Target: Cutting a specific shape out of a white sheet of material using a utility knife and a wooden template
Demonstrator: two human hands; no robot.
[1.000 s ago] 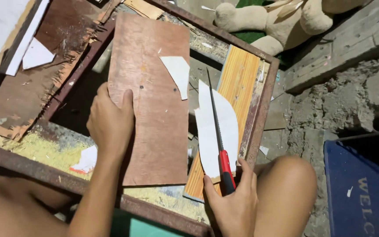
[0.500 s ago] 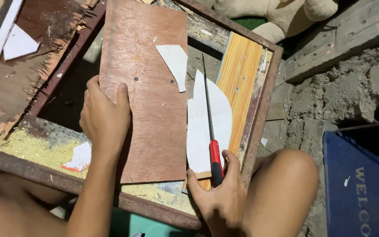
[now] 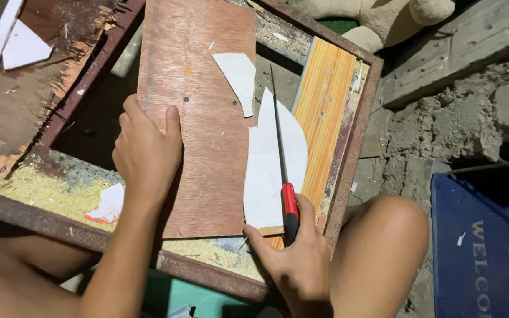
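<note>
Rough concrete ground (image 3: 478, 118) fills the right of the head view, with a dark blue doormat (image 3: 478, 247) at the lower right and a pale stuffed toy (image 3: 378, 15) at the top edge. On the ground sits a rusty metal frame (image 3: 354, 147), like a shallow tray; inside it lie a reddish-brown plywood board (image 3: 201, 135), an orange-striped plank (image 3: 325, 112) along its right side, and yellow sawdust (image 3: 36, 191) piled at the lower left, with a small white scrap (image 3: 110, 203) resting on it. A curved white sheet (image 3: 266, 171) lies over the board's right edge, and a smaller white piece (image 3: 240, 76) sits on the board above it. To the upper left, a splintered brown panel (image 3: 42, 59) carries another white scrap (image 3: 22, 50).

The left hand (image 3: 145, 153) lies flat and open on the board's left edge, fingers spread, pressing down. The right hand (image 3: 298, 259) is closed around the red handle of a narrow handsaw (image 3: 282, 159), whose blade runs up along the white sheet, between the board and the striped plank. A bare knee (image 3: 384, 235) rises just right of that hand.
</note>
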